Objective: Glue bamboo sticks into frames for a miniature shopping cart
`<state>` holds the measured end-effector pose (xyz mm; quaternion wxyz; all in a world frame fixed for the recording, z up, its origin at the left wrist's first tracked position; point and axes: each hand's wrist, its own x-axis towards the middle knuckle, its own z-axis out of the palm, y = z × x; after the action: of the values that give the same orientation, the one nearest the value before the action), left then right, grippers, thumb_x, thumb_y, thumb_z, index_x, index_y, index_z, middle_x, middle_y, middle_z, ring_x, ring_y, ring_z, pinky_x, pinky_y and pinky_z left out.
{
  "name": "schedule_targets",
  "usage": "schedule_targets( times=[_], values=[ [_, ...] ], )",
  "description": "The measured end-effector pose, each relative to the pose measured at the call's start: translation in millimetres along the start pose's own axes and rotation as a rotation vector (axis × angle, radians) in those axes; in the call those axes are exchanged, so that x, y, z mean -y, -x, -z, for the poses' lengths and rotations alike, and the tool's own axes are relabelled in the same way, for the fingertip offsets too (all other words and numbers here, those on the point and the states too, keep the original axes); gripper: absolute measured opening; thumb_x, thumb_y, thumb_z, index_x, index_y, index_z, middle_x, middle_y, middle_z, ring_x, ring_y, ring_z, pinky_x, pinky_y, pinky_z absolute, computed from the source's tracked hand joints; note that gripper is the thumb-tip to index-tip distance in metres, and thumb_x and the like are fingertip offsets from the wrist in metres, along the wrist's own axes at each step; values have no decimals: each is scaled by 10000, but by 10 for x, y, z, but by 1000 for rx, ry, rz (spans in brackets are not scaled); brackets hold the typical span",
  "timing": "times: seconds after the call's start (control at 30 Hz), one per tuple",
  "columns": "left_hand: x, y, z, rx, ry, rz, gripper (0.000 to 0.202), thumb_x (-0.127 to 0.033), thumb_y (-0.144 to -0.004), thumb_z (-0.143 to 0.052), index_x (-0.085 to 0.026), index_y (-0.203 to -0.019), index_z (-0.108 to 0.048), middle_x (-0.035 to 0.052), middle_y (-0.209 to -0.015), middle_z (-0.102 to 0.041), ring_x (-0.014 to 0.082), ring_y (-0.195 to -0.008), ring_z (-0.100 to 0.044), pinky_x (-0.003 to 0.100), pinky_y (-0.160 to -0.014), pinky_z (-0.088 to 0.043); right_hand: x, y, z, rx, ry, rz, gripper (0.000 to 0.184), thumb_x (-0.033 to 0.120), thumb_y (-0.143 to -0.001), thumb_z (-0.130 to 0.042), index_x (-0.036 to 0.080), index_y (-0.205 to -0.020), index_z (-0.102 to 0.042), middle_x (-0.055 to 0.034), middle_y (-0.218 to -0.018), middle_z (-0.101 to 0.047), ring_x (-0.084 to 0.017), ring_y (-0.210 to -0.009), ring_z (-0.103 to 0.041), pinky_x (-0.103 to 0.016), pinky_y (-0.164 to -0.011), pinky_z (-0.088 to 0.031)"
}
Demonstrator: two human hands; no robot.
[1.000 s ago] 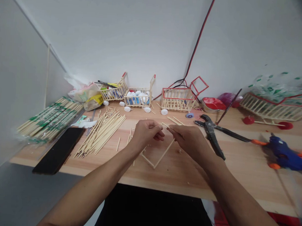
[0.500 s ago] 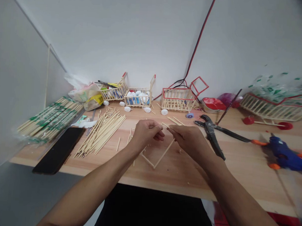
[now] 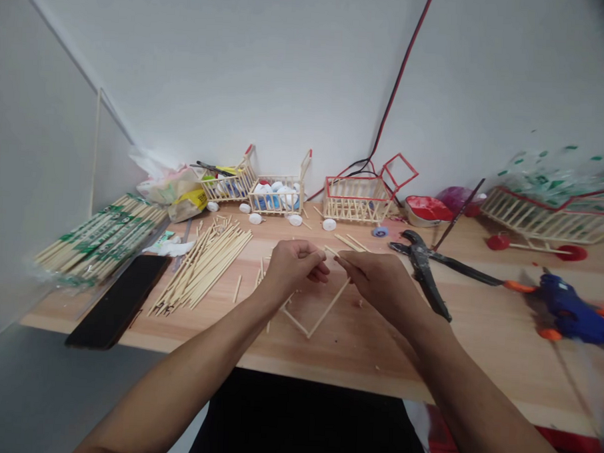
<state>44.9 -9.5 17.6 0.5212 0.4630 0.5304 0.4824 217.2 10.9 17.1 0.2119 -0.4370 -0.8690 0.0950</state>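
Observation:
My right hand [image 3: 374, 275] is closed, with the tip of a thin wooden stick [image 3: 331, 252] poking out between its thumb and fingers towards the left. Facing it, a small gap away, my left hand [image 3: 296, 267] has its thumb and forefinger pinched together and the other fingers curled; whatever it holds is hidden. Below both hands, a frame of thin wooden sticks [image 3: 323, 315] shows one corner pointing towards me; its far part is covered by my hands. Short stick pieces [image 3: 260, 275] lie beside my left wrist.
Loose sticks [image 3: 207, 269], a black phone [image 3: 118, 302] and packaged sticks [image 3: 101, 238] lie left. Little stick carts [image 3: 358, 199] line the wall, with a tub of red paint [image 3: 427, 208] beside them. Black-handled pliers [image 3: 423, 268] and a blue glue gun [image 3: 571, 308] lie right.

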Motion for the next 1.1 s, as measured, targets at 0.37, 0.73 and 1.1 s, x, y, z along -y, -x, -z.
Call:
schedule_targets(
  times=[0.37, 0.73, 1.1],
  values=[
    [-8, 2, -1, 0, 1, 1, 184, -78, -820, -575, -89, -644, -628, 33, -569, -668, 109, -461, -634, 212, -496, -536, 4, -14, 7, 12, 3, -5, 309, 261, -941, -415, 192, -650, -489, 4, -578, -516, -119, -547, -455, -242, -562, -256],
    [0, 0, 6, 8, -9, -14, 173, -98, -813, -582, -90, -648, -634, 40, -583, -672, 111, -467, -632, 218, -503, -531, 1, -1, 10, 1, -2, 11, 317, 262, -944, -410, 191, -645, -487, 13, -559, -486, -113, -535, -438, -242, -556, -252],
    [17, -9, 17, 12, -22, -24, 169, -121, -807, -589, -96, -647, -636, 41, -583, -675, 110, -472, -630, 223, -513, -536, 14, -1, 21, -5, 14, 19, 324, 253, -944, -417, 191, -636, -495, 14, -555, -487, -113, -524, -430, -246, -549, -248]
  ],
)
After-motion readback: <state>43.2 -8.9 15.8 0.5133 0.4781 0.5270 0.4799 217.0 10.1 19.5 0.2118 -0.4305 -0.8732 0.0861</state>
